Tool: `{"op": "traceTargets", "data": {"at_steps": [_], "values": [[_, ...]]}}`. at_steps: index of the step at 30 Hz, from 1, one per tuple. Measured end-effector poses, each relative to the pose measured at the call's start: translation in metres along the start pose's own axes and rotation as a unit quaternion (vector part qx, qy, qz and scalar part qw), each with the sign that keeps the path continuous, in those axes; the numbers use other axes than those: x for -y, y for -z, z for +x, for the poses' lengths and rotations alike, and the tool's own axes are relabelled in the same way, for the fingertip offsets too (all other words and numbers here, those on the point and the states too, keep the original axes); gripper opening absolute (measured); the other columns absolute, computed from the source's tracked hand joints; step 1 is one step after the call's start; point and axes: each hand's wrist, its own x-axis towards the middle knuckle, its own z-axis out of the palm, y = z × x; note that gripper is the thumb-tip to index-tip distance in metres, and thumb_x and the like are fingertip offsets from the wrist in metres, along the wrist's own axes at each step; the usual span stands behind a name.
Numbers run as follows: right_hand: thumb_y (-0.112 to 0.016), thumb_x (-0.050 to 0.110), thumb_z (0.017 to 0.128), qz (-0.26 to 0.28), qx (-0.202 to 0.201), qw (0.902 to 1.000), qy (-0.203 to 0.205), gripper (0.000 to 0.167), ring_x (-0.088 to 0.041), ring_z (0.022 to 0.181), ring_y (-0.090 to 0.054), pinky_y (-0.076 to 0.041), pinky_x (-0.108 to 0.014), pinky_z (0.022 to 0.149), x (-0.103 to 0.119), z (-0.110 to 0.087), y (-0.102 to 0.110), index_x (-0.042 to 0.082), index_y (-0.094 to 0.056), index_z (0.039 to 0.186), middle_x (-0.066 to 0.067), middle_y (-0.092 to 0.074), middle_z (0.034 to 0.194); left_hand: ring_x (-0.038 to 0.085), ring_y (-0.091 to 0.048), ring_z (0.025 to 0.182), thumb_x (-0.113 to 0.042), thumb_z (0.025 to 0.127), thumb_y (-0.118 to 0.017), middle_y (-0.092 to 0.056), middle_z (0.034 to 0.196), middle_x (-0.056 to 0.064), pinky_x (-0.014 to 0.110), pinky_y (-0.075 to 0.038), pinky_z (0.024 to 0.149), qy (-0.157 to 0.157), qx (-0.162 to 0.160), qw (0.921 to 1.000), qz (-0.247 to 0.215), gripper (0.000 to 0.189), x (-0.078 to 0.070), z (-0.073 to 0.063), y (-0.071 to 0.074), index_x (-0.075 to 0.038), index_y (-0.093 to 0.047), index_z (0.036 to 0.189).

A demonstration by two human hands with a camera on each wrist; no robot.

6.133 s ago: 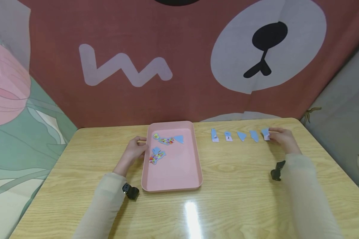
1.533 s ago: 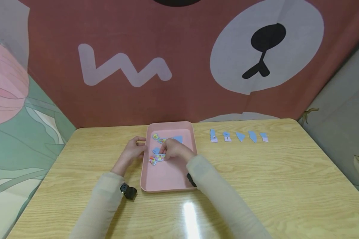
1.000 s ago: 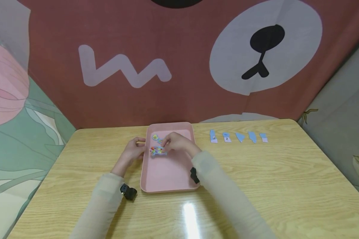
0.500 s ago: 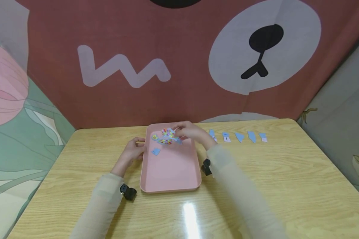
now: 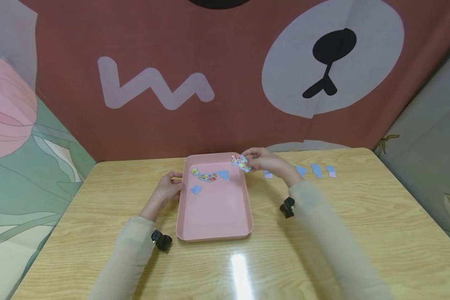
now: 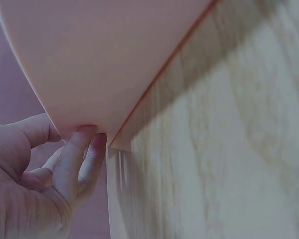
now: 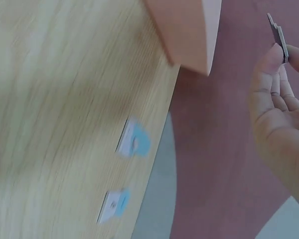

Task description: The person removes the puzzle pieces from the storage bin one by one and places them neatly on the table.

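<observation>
My left hand point(image 5: 168, 188) holds the left side of a pink tray point(image 5: 214, 238); in the left wrist view its bent fingers point(image 6: 72, 159) press on the outer wall, one reaching behind the rim. Thumb and finger of my right hand point(image 5: 268, 162) pinch a flat colourful cutout piece point(image 5: 241, 163), raised over the tray's back right rim. The right wrist view shows that piece edge-on, thin and dark. Inside the tray lie a small yellow-green piece point(image 5: 195, 171), a curved colourful piece point(image 5: 208, 177), a blue triangle point(image 5: 223, 175) and a small blue piece point(image 5: 196, 190).
Right of the tray, a row of blue pieces runs along the table's back, including a blue-and-white one point(image 5: 268, 174), a pointed one point(image 5: 301, 170) and the rightmost point(image 5: 331, 171). My right hand hides part of the row. A cloth backdrop point(image 5: 225, 125) hangs behind the table point(image 5: 322, 233).
My right hand came from the row's right end into the tray, took the colourful piece from its left side, and carried it up and right to the rim. The left hand stays at the tray.
</observation>
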Motion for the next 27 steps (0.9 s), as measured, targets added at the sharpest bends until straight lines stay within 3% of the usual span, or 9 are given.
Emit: {"op": "traceTargets", "data": {"at_steps": [6, 13, 20, 27], "values": [[-0.049, 0.003, 0.088, -0.016, -0.001, 0.9998, 0.013, 0.054, -0.012, 0.073, -0.051, -0.05, -0.04, 0.081, -0.014, -0.015, 0.016, 0.003, -0.041, 0.141, -0.003, -0.054, 0.095, 0.015, -0.063, 0.081, -0.001, 0.089, -0.049, -0.052, 0.128, 0.03, 0.025, -0.056, 0.067, -0.016, 0.003, 0.9999, -0.005, 0.049, 0.002, 0.0, 0.0, 0.004, -0.04, 0.137], [-0.049, 0.003, 0.09, -0.013, -0.006, 0.9999, -0.006, 0.049, -0.01, 0.07, -0.048, -0.049, -0.035, 0.075, -0.031, -0.031, 0.023, -0.002, -0.043, 0.138, 0.001, -0.052, 0.086, 0.017, -0.063, 0.083, 0.0, 0.089, -0.049, -0.051, 0.129, 0.032, 0.029, -0.058, 0.07, -0.024, 0.006, 0.9996, -0.012, 0.049, 0.004, 0.0, -0.001, 0.005, -0.039, 0.136], [-0.048, 0.008, 0.092, -0.023, -0.008, 0.9996, -0.016, 0.048, -0.008, 0.082, -0.058, -0.055, -0.039, 0.086, -0.046, -0.04, 0.028, -0.009, -0.04, 0.135, -0.006, -0.059, 0.1, 0.021, -0.062, 0.093, -0.002, 0.091, -0.048, -0.051, 0.13, 0.03, 0.027, -0.058, 0.071, -0.02, 0.003, 0.9998, 0.0, 0.047, 0.004, 0.0, -0.001, 0.004, -0.04, 0.137], [-0.051, 0.006, 0.089, -0.018, 0.005, 0.9993, -0.032, 0.051, -0.009, 0.082, -0.057, -0.054, -0.032, 0.084, -0.059, -0.049, 0.033, -0.009, -0.035, 0.135, -0.005, -0.055, 0.099, 0.022, -0.062, 0.095, -0.003, 0.09, -0.049, -0.052, 0.131, 0.03, 0.027, -0.057, 0.07, -0.013, -0.001, 0.9999, 0.007, 0.049, 0.003, 0.0, -0.001, 0.003, -0.04, 0.137]]}}
